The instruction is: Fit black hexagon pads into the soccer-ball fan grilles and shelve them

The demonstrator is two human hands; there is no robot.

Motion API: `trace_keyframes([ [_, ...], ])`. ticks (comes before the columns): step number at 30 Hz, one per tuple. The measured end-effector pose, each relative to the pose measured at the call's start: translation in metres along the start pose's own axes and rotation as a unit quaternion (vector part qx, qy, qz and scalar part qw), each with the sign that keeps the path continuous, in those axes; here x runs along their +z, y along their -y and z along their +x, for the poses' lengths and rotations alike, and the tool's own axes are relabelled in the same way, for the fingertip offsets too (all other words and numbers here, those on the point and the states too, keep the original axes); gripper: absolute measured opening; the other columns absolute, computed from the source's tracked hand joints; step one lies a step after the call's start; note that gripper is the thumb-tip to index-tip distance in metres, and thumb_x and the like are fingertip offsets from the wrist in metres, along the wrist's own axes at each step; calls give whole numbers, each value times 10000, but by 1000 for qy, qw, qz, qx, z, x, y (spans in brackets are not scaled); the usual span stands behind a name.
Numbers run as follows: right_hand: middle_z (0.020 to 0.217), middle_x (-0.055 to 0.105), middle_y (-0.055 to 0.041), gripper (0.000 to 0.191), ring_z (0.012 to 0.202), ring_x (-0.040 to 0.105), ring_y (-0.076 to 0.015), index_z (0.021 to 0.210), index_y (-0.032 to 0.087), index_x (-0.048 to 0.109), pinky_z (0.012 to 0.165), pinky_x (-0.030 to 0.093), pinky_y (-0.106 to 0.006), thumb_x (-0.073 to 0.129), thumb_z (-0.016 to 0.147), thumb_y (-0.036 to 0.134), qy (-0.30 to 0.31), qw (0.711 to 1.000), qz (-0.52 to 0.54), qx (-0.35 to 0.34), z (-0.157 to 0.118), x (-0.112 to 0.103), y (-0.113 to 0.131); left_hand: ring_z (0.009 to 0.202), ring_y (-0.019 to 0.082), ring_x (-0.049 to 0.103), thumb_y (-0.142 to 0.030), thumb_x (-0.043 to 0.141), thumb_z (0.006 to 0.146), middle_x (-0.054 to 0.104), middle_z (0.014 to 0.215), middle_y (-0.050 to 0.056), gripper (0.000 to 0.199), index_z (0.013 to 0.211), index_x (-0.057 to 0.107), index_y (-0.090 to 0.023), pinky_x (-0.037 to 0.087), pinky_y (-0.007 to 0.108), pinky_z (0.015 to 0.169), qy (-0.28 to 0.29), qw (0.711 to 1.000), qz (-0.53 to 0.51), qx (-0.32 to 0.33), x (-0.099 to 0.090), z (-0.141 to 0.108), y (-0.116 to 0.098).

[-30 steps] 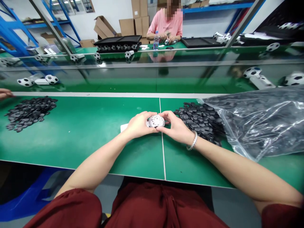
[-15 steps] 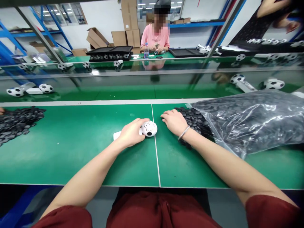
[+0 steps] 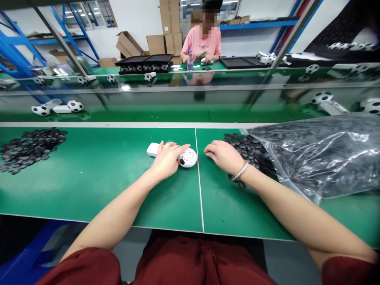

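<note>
A white soccer-ball-shaped device with a handle (image 3: 188, 158) lies on the green table, its round head to the right and white handle end to the left. My left hand (image 3: 166, 160) is closed round its neck, fingers over the top and against the ball head. My right hand (image 3: 224, 155) is just beside a pile of small black discs (image 3: 252, 148), fingertips pinched together above the table. Whatever sits between those fingertips is too small or hidden to make out. Part of the pile lies behind my right hand and wrist.
A clear plastic bag of black pieces (image 3: 323, 154) lies at the right. Another heap of black discs (image 3: 35, 148) is at the left. Beyond the white ledge, more soccer-ball devices (image 3: 75, 106) lie on a belt. A person in pink (image 3: 204, 45) sits across, near black trays (image 3: 145, 63).
My right hand has drawn back slightly from the disc pile, its fingers now pinched together. My left hand has shifted its fingers on the device, showing more of the handle. The view has turned slightly left.
</note>
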State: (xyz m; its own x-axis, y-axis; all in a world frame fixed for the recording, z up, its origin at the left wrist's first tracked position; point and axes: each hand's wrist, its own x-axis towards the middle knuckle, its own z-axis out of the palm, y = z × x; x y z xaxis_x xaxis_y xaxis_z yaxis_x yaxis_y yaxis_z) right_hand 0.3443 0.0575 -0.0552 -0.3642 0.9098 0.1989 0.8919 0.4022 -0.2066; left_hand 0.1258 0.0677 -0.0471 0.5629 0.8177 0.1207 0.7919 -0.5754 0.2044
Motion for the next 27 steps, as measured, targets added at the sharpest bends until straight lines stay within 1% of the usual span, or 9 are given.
trace_keyframes([
  [2, 791, 649, -38, 109, 731, 575, -156, 796, 173, 633, 669, 405, -266, 528, 824, 185, -10, 992, 122, -1, -2, -3, 4, 1189, 268, 382, -73, 461, 679, 551, 1201, 50, 678, 1324, 379, -266, 148, 572, 1054, 20, 1000, -16, 0, -2, -1, -1],
  [4, 744, 649, -4, 74, 673, 576, -130, 787, 181, 619, 647, 427, -249, 555, 805, 212, -1, 971, 237, -1, -5, -5, 9, 1204, 283, 363, -157, 545, 669, 531, 1219, 61, 695, 1332, 362, -257, 128, 579, 1058, 33, 999, -34, 3, -5, -2, -3],
  [7, 745, 647, 4, 72, 676, 578, -123, 774, 179, 622, 657, 447, -250, 581, 780, 238, 12, 945, 327, -18, -6, -3, 15, 1214, 304, 349, -334, 642, 668, 525, 1226, 60, 708, 1320, 378, -258, 101, 592, 1056, 30, 998, -51, -3, -6, -2, -5],
  [10, 754, 649, -5, 73, 677, 574, -123, 761, 170, 634, 662, 448, -256, 605, 764, 238, 0, 938, 347, -26, -5, 2, 17, 1210, 309, 356, -475, 669, 657, 542, 1215, 54, 731, 1302, 406, -251, 89, 595, 1054, 21, 998, -56, -15, -3, -1, -6],
  [14, 761, 653, -5, 41, 708, 582, -123, 757, 174, 633, 690, 447, -259, 605, 769, 203, -24, 939, 340, -49, -4, 8, 20, 1208, 303, 369, -549, 654, 660, 553, 1210, 70, 723, 1276, 443, -233, 94, 588, 1056, 2, 998, -51, -25, 0, 0, -7],
  [17, 735, 636, -2, 34, 696, 571, -119, 736, 171, 620, 678, 443, -255, 610, 766, 184, -42, 941, 329, -62, -3, 9, 22, 1203, 295, 382, -566, 642, 666, 554, 1201, 85, 707, 1263, 462, -234, 105, 581, 1058, -7, 998, -45, -32, 0, 1, -9],
  [23, 710, 596, 6, 73, 667, 540, -114, 706, 168, 582, 656, 442, -257, 629, 753, 197, -47, 935, 347, -57, 1, 15, 19, 1182, 284, 409, -532, 647, 662, 571, 1171, 80, 653, 1228, 500, -239, 124, 557, 1069, -15, 997, -47, -56, 1, 2, -11],
  [25, 774, 595, -9, 91, 749, 551, -135, 753, 171, 582, 716, 451, -285, 660, 728, 211, -72, 938, 335, -57, 3, 19, 16, 1151, 279, 435, -507, 653, 660, 588, 1143, 70, 624, 1206, 518, -237, 136, 549, 1069, -23, 997, -51, -55, 0, 2, -13],
  [27, 928, 603, -46, 237, 909, 551, -174, 870, 172, 581, 814, 445, -331, 710, 680, 231, -98, 940, 321, -51, 3, 21, 14, 1108, 274, 468, -474, 649, 666, 607, 1103, 63, 583, 1182, 535, -228, 158, 546, 1062, -31, 997, -57, -47, -2, 2, -16],
])
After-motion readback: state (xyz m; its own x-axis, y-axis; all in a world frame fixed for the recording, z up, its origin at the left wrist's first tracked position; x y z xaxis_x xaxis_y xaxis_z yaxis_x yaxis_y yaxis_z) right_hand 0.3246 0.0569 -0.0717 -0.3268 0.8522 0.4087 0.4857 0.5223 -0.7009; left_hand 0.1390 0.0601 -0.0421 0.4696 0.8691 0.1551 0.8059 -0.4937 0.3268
